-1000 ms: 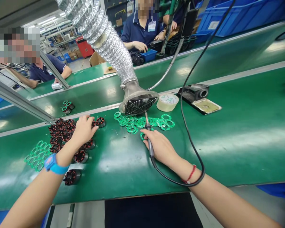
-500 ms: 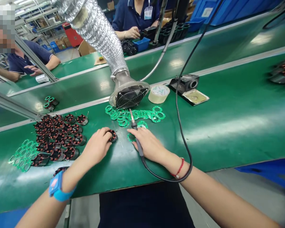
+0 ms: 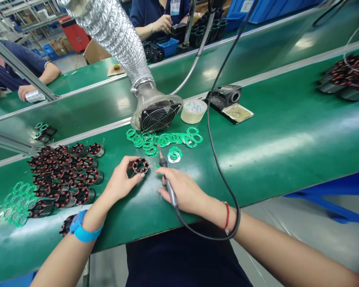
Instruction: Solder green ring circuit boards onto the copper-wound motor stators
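Note:
Between the thumb and fingers of my left hand (image 3: 121,179) is a motor stator (image 3: 141,166) with copper windings, its round face tipped up toward me. My right hand (image 3: 182,187) is closed around the handle of a soldering iron (image 3: 169,181), whose tip points away toward the fan. A green ring-shaped circuit board lies partly hidden by my right fingers. Just beyond sits a small stack of ring boards (image 3: 174,154), and a long row of green ring boards (image 3: 164,139) lies below the fume extractor fan (image 3: 160,116).
Many stators (image 3: 66,171) stand at left, beside a sheet of ring boards (image 3: 16,203). A tape roll (image 3: 194,111) and a soldering iron stand (image 3: 231,101) are at the back. More stators (image 3: 347,77) lie far right. The iron's cable (image 3: 218,159) loops by my right wrist. Co-workers sit opposite.
The stator in my left hand has turned so its wound face shows. My right hand has drawn slightly back with the iron, uncovering the small board stack. The whole view has shifted a little.

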{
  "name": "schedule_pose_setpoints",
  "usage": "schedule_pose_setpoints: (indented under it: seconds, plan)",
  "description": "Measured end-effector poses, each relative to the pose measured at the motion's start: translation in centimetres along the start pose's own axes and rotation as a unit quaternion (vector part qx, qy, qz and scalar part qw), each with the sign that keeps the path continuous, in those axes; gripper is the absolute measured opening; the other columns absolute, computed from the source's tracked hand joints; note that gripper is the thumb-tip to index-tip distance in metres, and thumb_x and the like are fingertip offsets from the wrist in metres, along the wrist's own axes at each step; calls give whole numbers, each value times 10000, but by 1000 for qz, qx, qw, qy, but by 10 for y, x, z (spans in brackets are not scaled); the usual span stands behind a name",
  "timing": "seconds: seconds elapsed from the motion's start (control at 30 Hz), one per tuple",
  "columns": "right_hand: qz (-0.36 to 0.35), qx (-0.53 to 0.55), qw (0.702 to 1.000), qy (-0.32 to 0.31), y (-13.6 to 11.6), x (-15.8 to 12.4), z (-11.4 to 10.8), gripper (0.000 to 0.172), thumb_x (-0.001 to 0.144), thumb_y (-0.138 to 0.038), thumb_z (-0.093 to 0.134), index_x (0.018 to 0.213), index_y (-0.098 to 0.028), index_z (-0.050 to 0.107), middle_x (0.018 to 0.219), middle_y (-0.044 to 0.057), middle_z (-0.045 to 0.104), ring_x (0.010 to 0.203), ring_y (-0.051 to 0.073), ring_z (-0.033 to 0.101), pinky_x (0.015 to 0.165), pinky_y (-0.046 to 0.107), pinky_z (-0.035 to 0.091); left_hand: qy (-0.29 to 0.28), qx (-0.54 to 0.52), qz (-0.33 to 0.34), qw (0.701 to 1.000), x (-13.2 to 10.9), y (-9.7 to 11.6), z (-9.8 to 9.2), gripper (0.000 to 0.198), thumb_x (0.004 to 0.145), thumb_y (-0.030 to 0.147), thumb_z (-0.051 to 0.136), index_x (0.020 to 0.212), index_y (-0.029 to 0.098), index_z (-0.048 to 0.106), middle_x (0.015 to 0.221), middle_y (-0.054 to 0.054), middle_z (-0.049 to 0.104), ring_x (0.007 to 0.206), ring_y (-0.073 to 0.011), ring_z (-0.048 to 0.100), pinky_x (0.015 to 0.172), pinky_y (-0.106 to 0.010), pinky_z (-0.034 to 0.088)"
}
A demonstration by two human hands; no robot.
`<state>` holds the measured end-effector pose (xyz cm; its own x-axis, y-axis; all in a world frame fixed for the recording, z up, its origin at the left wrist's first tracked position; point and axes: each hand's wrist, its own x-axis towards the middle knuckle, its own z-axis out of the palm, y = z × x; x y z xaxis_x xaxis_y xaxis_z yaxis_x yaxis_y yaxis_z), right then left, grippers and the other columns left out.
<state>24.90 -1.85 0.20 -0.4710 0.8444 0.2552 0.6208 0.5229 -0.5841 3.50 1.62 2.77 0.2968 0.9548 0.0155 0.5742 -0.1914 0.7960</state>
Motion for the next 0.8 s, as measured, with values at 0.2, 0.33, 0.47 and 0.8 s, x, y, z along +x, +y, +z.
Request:
schedule_pose_setpoints:
  seconds: [0.2,0.33,0.47,0.8]
  plan:
    - [11,-123,992,-6,-14,-24,9,410,810,-42,449,1209,-133,477,828,80,596,753,219,533,690,352,456,8,37,2,999,-5,13,-4,415,753,229,641,1144,189,507,1139,-66,619,1055,-209,596,966,-387,460]
    - [37,-152,988,16,10,-39,-6,383,832,-56,396,1193,-144,488,794,72,597,711,209,530,673,347,449,-47,103,8,993,-17,17,-5,437,757,204,619,1179,197,506,1170,-72,615,1074,-222,583,958,-408,463]
    - [100,-208,971,68,55,-39,-34,369,833,-107,405,1188,-126,505,817,94,607,741,240,552,675,367,451,-54,144,62,986,-21,16,-4,413,777,201,592,1180,198,501,1181,-87,610,1076,-229,575,939,-418,476]
    - [166,-221,944,182,158,18,-113,363,818,-121,477,1178,-133,527,896,103,657,850,261,598,771,391,470,-23,188,145,971,-22,10,4,419,800,178,562,1209,189,471,1216,-97,583,1133,-240,521,964,-423,453]
